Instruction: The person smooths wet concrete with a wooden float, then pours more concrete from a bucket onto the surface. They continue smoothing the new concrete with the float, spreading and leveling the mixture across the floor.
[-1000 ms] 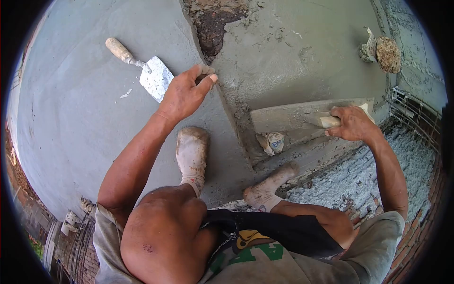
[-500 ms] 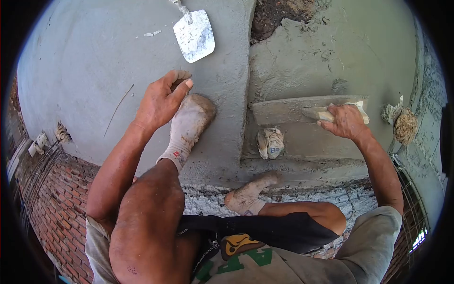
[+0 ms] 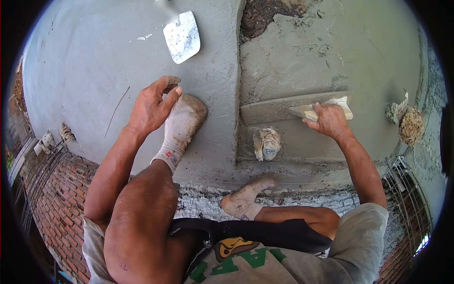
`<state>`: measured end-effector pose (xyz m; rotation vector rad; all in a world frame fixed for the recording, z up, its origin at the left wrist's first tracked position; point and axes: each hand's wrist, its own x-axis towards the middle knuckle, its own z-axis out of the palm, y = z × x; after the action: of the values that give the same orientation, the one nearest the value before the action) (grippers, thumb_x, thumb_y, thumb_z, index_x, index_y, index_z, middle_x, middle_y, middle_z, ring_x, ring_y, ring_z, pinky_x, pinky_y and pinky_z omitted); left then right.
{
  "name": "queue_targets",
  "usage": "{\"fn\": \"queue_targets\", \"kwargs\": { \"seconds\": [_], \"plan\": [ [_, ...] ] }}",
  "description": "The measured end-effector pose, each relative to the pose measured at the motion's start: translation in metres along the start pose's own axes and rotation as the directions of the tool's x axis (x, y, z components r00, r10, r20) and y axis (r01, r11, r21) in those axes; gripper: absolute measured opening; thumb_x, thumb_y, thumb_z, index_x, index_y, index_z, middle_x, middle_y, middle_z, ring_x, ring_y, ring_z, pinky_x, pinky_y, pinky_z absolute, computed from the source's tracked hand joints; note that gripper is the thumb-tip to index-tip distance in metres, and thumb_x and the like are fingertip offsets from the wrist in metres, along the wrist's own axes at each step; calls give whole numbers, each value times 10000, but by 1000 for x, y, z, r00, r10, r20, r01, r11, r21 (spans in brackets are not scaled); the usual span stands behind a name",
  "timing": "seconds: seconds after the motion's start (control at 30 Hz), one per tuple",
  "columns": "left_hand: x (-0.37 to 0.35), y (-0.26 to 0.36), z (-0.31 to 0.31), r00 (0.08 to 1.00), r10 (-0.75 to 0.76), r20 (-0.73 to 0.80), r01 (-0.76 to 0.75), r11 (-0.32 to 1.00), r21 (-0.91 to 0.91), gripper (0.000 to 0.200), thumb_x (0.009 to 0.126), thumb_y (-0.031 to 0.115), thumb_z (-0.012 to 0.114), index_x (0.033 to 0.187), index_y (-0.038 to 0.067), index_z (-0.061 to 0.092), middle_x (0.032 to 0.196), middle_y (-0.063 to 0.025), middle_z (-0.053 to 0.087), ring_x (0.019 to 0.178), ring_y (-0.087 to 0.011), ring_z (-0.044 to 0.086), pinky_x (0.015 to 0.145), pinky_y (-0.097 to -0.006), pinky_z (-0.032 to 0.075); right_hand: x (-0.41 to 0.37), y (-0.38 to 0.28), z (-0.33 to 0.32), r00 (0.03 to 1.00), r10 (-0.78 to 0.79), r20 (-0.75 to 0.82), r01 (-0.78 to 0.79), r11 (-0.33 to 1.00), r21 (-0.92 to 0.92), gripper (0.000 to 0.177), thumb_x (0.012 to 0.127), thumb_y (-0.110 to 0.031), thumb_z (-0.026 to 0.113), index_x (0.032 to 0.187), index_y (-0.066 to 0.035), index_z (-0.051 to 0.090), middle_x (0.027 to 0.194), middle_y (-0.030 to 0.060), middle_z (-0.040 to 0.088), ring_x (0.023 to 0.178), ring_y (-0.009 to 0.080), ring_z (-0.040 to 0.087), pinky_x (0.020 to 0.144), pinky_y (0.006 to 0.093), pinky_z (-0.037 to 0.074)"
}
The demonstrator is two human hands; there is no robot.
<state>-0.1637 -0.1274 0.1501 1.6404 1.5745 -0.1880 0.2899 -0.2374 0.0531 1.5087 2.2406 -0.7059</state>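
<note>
My right hand (image 3: 327, 120) is wrapped round the handle of a long flat float (image 3: 269, 109), whose blade lies on the wet grey cement (image 3: 293, 71) at the right. Just below the blade sits a crumpled bag lump (image 3: 267, 144). My left hand (image 3: 153, 104) hovers above my sock-covered foot (image 3: 184, 116), thumb and fingers apart and nothing between them. Above it, a square-bladed trowel (image 3: 182, 39) rests on the smooth grey surface (image 3: 94, 61), its handle blurred at the top.
A raised cement edge (image 3: 238, 85) runs between the two surfaces. Dark rough ground (image 3: 267, 18) shows at the top. A brown clump (image 3: 412, 126) stands at the right, with metal rods (image 3: 409, 189) below. Brick wall (image 3: 64, 189) fills the lower left. A thin stick (image 3: 117, 111) lies at left.
My right hand and the float have moved left across the wet cement, nearer the raised edge. The whole view has shifted slightly. My left hand keeps nearly the same pose above the foot.
</note>
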Motion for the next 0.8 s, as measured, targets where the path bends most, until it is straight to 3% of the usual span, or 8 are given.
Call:
{"fn": "queue_targets", "kwargs": {
  "seconds": [0.1,0.2,0.3,0.33,0.43,0.7,0.8],
  "plan": [
    [6,9,1,1000,9,7,-9,999,36,385,976,302,553,1214,2,594,1114,-179,673,993,-278,662,879,-374,509,17,16,-16,992,110,-60,-109,994,26,552,816,-590,632,888,-43,640,734,179,677,687,361,673,674,462,536],
    [9,9,2,998,61,-5,-61,995,73,363,975,297,533,1194,18,611,1125,-198,667,1025,-296,667,868,-393,532,29,27,-37,942,323,-87,-314,944,105,567,809,-595,634,882,-33,642,697,186,666,686,373,668,664,469,536],
    [6,4,1,999,34,-5,-34,997,65,361,978,281,549,1205,3,598,1127,-185,668,1017,-280,656,892,-381,505,9,25,-43,970,234,-72,-220,962,158,587,801,-600,636,913,-23,655,708,198,667,702,375,671,671,464,541],
    [4,1,1,1000,17,-1,-17,997,72,359,978,277,550,1203,3,599,1129,-186,667,1018,-281,656,890,-381,506,2,19,-44,978,208,15,-208,972,108,592,793,-602,641,922,-25,667,748,194,681,733,359,680,703,455,545],
    [1,-4,4,1000,-5,-7,5,996,85,353,977,270,552,1202,1,599,1132,-189,665,1017,-283,656,883,-379,510,-19,13,-17,991,118,58,-123,989,77,593,785,-605,650,935,-32,673,774,183,691,752,341,687,722,444,545],
    [2,0,5,999,-32,44,27,993,114,362,977,278,546,1214,8,592,1142,-189,659,1051,-289,651,862,-381,514,-12,-19,13,980,93,179,-100,994,33,555,802,-607,635,878,-57,635,750,156,690,725,331,686,701,434,540],
    [4,3,10,999,22,41,-27,992,124,362,975,286,548,1208,12,594,1139,-185,660,1039,-293,653,854,-386,514,-15,-17,21,991,69,113,-73,997,36,556,807,-606,631,878,-55,635,749,159,688,711,335,684,696,427,539]
  ]
}}
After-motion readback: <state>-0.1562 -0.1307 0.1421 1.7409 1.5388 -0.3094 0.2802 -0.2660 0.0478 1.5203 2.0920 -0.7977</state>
